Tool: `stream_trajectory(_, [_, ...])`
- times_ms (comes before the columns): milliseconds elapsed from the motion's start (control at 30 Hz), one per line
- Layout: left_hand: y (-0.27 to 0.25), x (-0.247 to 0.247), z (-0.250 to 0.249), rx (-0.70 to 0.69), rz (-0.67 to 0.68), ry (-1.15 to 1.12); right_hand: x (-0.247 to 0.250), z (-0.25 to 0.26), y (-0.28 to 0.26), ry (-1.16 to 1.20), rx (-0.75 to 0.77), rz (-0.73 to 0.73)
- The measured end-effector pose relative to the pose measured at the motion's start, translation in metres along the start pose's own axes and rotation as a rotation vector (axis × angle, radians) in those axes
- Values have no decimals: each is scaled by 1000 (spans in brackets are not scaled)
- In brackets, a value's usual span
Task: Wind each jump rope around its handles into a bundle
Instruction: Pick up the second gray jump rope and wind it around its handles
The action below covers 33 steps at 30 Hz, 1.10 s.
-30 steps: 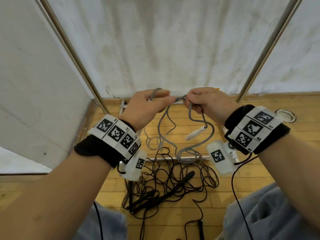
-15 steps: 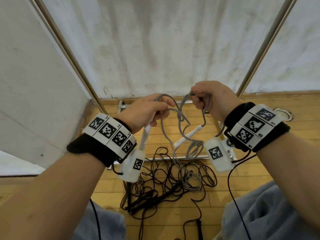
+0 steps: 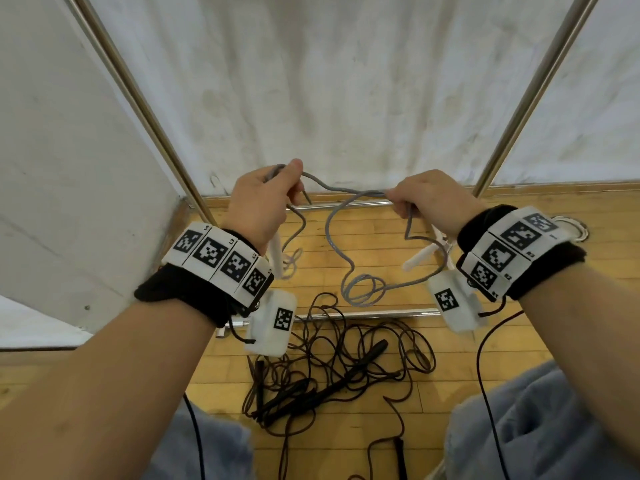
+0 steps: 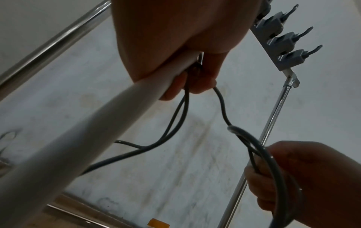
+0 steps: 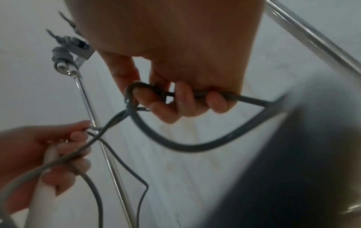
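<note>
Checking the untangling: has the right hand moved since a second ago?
Yes. The right hand has swung rightward, away from the left hand and toward the right metal pole, stretching the grey rope.

A white fabric sheet hangs at the back, wrinkled and with grey stains. Two metal poles lean in front of it, one on the left and one on the right, and a thin metal bar lies on the floor between them. On the left stands a plain white panel. The floor is of yellow wooden boards, with a wooden skirting along the back edge. The light is soft and even. A small round fitting sits in the floor at the right.
</note>
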<state>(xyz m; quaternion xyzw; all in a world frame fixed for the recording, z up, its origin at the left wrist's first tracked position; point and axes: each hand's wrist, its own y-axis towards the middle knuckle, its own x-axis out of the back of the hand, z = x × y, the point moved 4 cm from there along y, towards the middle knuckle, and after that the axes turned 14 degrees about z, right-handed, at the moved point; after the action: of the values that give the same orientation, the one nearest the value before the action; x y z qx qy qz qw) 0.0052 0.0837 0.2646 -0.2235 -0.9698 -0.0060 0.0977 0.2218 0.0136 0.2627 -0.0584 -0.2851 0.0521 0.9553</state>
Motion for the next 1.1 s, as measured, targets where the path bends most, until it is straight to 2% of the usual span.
stream_trajectory(133, [4, 3, 4, 48, -29, 64, -1, -1, -1, 108, 0, 13])
stream_trajectory(200, [4, 5, 5, 36, -9, 257, -3, 2, -3, 224, 39, 40])
stream_trajectory(267, [4, 2, 8, 25, 84, 450, -5, 6, -4, 307, 73, 81])
stream_trajectory(367, [0, -8, 12, 57, 275, 588, -8, 9, -4, 351, 82, 140])
stream_trajectory(467, [-3, -18, 13, 44, 407, 728, -14, 12, -5, 352, 82, 168])
stream_trajectory(667, [-9, -36, 3, -50, 464, 323, -18, 21, -9, 363, 124, 239])
stream_trajectory(767, [-12, -41, 1, -121, 477, 345, -18, 23, -11, 384, 128, 237])
stream_trajectory(833, [-10, -39, 2, -99, 466, 328, -17, 23, -11, 355, 113, 221])
stream_trajectory(967, [-7, -37, 3, -105, 484, 294, -10, 23, -12, 121, 99, 102])
stream_trajectory(1100, [-4, -24, 3, -129, 401, 370, -1, 19, -11, 57, 71, 30])
